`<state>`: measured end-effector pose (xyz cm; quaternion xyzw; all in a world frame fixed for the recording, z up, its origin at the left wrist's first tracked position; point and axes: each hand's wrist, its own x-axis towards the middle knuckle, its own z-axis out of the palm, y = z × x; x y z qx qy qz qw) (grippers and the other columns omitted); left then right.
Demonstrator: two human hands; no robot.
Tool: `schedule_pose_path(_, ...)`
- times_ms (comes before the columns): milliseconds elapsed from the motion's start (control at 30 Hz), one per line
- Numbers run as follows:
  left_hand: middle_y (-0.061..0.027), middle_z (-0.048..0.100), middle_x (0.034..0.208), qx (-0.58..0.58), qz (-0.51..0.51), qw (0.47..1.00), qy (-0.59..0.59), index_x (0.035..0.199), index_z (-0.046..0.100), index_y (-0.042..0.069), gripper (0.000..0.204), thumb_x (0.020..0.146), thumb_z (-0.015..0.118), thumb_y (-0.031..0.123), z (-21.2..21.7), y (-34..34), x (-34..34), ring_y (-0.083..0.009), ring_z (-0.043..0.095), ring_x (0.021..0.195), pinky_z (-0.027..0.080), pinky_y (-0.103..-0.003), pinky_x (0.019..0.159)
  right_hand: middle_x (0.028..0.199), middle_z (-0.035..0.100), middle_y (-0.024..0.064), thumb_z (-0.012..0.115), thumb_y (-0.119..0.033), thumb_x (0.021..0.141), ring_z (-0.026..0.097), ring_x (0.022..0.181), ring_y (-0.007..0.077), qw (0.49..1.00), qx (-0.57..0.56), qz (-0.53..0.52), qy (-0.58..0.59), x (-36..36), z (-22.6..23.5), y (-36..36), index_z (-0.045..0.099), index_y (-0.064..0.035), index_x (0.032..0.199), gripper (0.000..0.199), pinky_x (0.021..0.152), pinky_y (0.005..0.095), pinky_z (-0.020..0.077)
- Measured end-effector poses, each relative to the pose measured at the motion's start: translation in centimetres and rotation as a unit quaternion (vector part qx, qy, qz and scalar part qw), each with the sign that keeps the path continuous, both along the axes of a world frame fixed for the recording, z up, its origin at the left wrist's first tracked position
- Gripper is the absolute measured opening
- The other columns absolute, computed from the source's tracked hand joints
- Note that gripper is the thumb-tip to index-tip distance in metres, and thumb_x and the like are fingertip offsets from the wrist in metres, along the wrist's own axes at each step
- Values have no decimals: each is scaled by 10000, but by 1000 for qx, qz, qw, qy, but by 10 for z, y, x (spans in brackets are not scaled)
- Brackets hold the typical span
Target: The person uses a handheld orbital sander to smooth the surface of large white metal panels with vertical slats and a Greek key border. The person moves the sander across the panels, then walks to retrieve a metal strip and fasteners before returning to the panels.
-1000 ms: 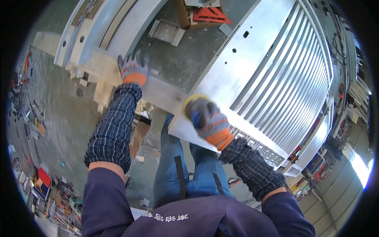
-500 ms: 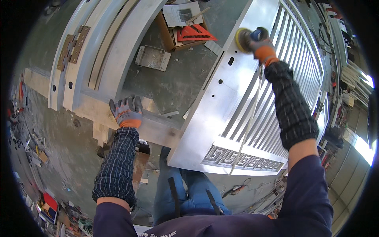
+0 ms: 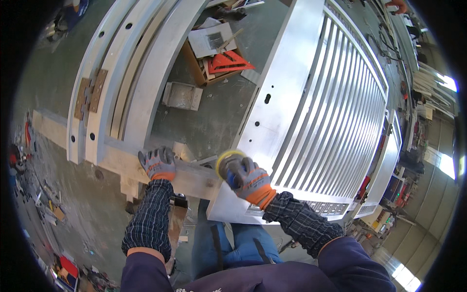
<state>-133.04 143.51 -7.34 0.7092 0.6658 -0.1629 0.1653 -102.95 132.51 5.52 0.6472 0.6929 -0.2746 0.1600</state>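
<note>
At the near left corner of the silver slatted panel, the right hand, gloved, is closed over a round sander with a yellow rim; pad contact with the surface cannot be confirmed; the panel lies ahead of the hands and to the right, the right hand being the nearer; the panel's long axis points away from the person, with its solid side rail and slats running lengthwise and a patterned strip across the near end; the left hand, gloved, fingers extended and not wrapped, rests on a beam left of the panel, the beam lying crosswise to it; farther off, between the panel and a long silver frame member, stands a cardboard box holding a red triangular piece
</note>
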Motion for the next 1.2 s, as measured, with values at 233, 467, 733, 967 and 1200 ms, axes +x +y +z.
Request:
schedule_pose_path(233, -56, 660, 1373, -11, -11, 999, 30, 1341, 671, 195, 458, 981, 529, 438, -5, -2, -9, -276, 529, 1351, 105, -595, 1284, 1316, 588, 197, 820, -370, 720, 691, 1104, 369, 971, 57, -231, -13, 102, -2, 141, 526, -162, 1467, 830, 908, 451, 586)
schedule_pose_path(467, -85, 587, 1465, -96, -24, 994, 54, 1446, 588, 213, 589, 896, 623, 420, 0, 8, 6, -270, 430, 1461, 57, -586, 1295, 1399, 571, 198, 765, -515, 822, 631, 1284, 354, 934, 104, -329, -95, 250, -21, 303, 469, -8, 1504, 899, 1083, 410, 514)
schedule_pose_path(733, -75, 605, 1403, -102, 5, 994, 38, 1372, 608, 206, 520, 880, 669, 364, 11, 10, 6, -291, 460, 1418, 53, -550, 1315, 1446, 549, 243, 774, -619, 814, 604, 1281, 370, 899, 194, -358, -160, 402, -64, 452, 371, -6, 1559, 1046, 1053, 441, 534)
schedule_pose_path(967, -94, 655, 1317, -10, -33, 997, 68, 1311, 654, 183, 471, 873, 662, 356, -13, -3, -12, -305, 530, 1335, 76, -569, 1306, 1302, 653, 280, 778, -612, 827, 731, 1057, 283, 916, 178, -353, -67, 391, -42, 478, 469, 85, 1459, 990, 865, 388, 610)
schedule_pose_path(1200, -70, 614, 1425, -117, 6, 990, 80, 1421, 600, 206, 619, 846, 682, 422, -5, 7, -3, -293, 477, 1417, 46, -574, 1308, 1361, 546, 281, 759, -484, 845, 687, 1142, 432, 973, 156, -158, -64, 241, -11, 355, 415, -180, 1545, 837, 1012, 477, 566)
